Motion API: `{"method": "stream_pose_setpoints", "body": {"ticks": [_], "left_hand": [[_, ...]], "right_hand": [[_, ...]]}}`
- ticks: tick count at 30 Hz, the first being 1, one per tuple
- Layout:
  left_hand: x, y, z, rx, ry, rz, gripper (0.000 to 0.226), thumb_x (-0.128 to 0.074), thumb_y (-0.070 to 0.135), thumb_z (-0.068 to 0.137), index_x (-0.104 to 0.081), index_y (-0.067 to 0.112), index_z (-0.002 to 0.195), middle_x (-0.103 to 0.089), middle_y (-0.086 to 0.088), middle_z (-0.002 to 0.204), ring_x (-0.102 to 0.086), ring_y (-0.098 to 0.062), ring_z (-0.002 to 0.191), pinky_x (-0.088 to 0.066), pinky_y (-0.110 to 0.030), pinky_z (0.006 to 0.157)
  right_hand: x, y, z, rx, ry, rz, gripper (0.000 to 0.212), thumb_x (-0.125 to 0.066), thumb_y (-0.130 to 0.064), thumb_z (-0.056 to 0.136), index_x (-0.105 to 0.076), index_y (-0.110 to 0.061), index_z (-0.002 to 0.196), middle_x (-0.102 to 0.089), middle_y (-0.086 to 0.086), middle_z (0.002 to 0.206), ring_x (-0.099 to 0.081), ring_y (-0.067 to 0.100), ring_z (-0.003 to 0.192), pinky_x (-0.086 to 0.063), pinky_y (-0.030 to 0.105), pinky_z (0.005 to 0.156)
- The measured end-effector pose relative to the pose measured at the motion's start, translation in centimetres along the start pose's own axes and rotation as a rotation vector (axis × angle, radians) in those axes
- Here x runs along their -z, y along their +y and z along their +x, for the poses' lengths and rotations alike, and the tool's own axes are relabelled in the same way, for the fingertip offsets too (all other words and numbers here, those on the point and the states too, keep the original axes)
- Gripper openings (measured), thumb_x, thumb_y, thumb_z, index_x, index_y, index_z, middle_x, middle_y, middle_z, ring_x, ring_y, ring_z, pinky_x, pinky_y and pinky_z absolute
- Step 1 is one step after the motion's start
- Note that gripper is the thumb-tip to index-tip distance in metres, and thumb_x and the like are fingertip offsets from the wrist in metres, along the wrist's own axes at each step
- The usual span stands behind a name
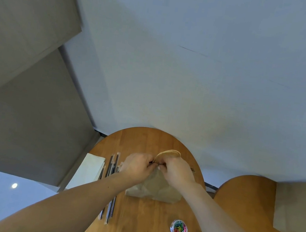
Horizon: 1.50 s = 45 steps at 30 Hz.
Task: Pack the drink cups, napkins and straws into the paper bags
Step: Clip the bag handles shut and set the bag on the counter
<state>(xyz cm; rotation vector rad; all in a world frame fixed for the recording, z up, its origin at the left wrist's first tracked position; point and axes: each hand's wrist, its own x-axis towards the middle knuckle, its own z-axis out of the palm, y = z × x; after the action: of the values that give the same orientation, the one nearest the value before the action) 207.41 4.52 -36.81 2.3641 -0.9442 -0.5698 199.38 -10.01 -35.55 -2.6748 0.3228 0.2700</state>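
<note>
A brown paper bag [155, 190] stands in the middle of a round wooden table [140, 226]. My left hand [137, 166] and my right hand [177, 170] both pinch its top edge, fingertips nearly touching. The bag's paper handles [169, 153] stick up just beyond my fingers. A thin dark thing shows between my fingertips; I cannot tell what it is. Several wrapped black straws [113, 166] lie left of the bag, partly under my left forearm. A stack of white napkins [90, 171] lies further left. The bag's contents are hidden.
A clear round tub of coloured paper clips [178, 229] sits near the table's front right. A second wooden table [245, 208] stands to the right with another brown paper bag [296, 210] on it. A pale wall runs behind both tables.
</note>
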Motion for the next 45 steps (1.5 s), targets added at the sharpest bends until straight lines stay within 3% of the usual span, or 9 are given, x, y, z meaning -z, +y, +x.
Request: {"method": "stream_pose_setpoints", "body": {"ticks": [5,9,12,14,20,26,31,34,45], "left_hand": [[0.8,0.2,0.4,-0.006,-0.052,0.02,0.023,-0.053,0.032,0.098,-0.07,0.017,0.098,-0.07,-0.001,0.084,-0.064,-0.019,0.077,-0.051,-0.038,0.068],[0.7,0.4,0.3,0.003,-0.066,0.02,0.022,-0.053,0.032,0.098,-0.07,0.018,0.096,-0.07,-0.001,0.083,-0.064,-0.02,0.077,-0.051,-0.036,0.068],[0.5,0.3,0.2,0.014,-0.077,0.02,0.023,-0.052,0.033,0.098,-0.07,0.017,0.1,-0.07,-0.002,0.086,-0.064,-0.021,0.079,-0.052,-0.039,0.071],[0.6,0.3,0.2,0.01,-0.075,0.018,0.023,-0.053,0.032,0.098,-0.07,0.016,0.1,-0.07,-0.002,0.085,-0.064,-0.022,0.078,-0.052,-0.04,0.071],[0.7,0.1,0.2,-0.005,-0.077,0.011,0.019,-0.053,0.029,0.096,-0.069,0.018,0.098,-0.069,-0.001,0.083,-0.063,-0.021,0.078,-0.051,-0.039,0.069],[0.7,0.1,0.2,-0.005,-0.084,-0.005,0.017,-0.054,0.028,0.096,-0.068,0.018,0.094,-0.063,0.004,0.076,-0.062,-0.021,0.076,-0.048,-0.035,0.066],[0.8,-0.1,0.4,0.009,-0.089,-0.03,0.019,-0.055,0.03,0.096,-0.059,0.03,0.078,-0.051,0.013,0.06,-0.052,-0.012,0.063,-0.033,-0.024,0.052],[0.7,-0.3,0.4,0.021,-0.088,-0.047,0.019,-0.055,0.03,0.096,-0.061,0.027,0.079,-0.05,0.013,0.058,-0.05,-0.008,0.061,-0.029,-0.022,0.05],[0.0,0.0,0.2,0.056,-0.065,-0.079,0.019,-0.053,0.027,0.097,-0.068,0.016,0.093,-0.069,0.0,0.081,-0.063,-0.018,0.077,-0.051,-0.037,0.068]], "right_hand": [[-0.8,0.5,-1.2,0.039,0.151,0.116,0.022,-0.058,-0.023,0.097,-0.072,-0.023,0.113,-0.073,-0.005,0.105,-0.066,0.014,0.093,-0.052,0.032,0.082],[-0.7,0.4,-1.8,0.011,0.266,0.284,0.017,-0.065,-0.017,0.094,-0.076,-0.021,0.106,-0.074,-0.01,0.096,-0.061,0.0,0.072,-0.054,0.026,0.078],[-0.4,0.3,-1.8,-0.013,0.305,0.325,0.011,-0.067,-0.02,0.093,-0.075,-0.024,0.098,-0.067,-0.023,0.082,-0.057,-0.007,0.064,-0.052,0.018,0.071],[-0.2,0.1,-1.5,-0.015,0.3,0.355,0.009,-0.068,-0.022,0.092,-0.075,-0.026,0.094,-0.065,-0.026,0.077,-0.059,-0.007,0.064,-0.05,0.015,0.068],[-0.6,0.3,-0.9,-0.054,0.229,0.32,0.008,-0.068,-0.027,0.092,-0.075,-0.025,0.094,-0.073,-0.014,0.087,-0.065,0.002,0.077,-0.053,0.023,0.072],[-0.9,0.5,-0.6,-0.047,0.265,0.254,0.006,-0.069,-0.026,0.091,-0.075,-0.026,0.093,-0.073,-0.014,0.087,-0.065,0.004,0.076,-0.039,0.007,0.065],[-1.5,0.6,-0.7,0.004,0.298,0.24,0.01,-0.067,-0.023,0.092,-0.075,-0.023,0.097,-0.074,-0.012,0.092,-0.067,0.008,0.082,-0.053,0.025,0.075],[-2.0,0.9,-1.0,-0.002,0.285,0.252,0.013,-0.066,-0.025,0.093,-0.075,-0.024,0.101,-0.074,-0.013,0.095,-0.067,0.005,0.085,-0.054,0.027,0.079],[-1.8,1.1,-0.4,-0.039,0.125,-0.002,0.022,-0.054,-0.038,0.097,-0.07,-0.026,0.105,-0.071,-0.008,0.092,-0.065,0.012,0.081,-0.054,0.033,0.07]]}}
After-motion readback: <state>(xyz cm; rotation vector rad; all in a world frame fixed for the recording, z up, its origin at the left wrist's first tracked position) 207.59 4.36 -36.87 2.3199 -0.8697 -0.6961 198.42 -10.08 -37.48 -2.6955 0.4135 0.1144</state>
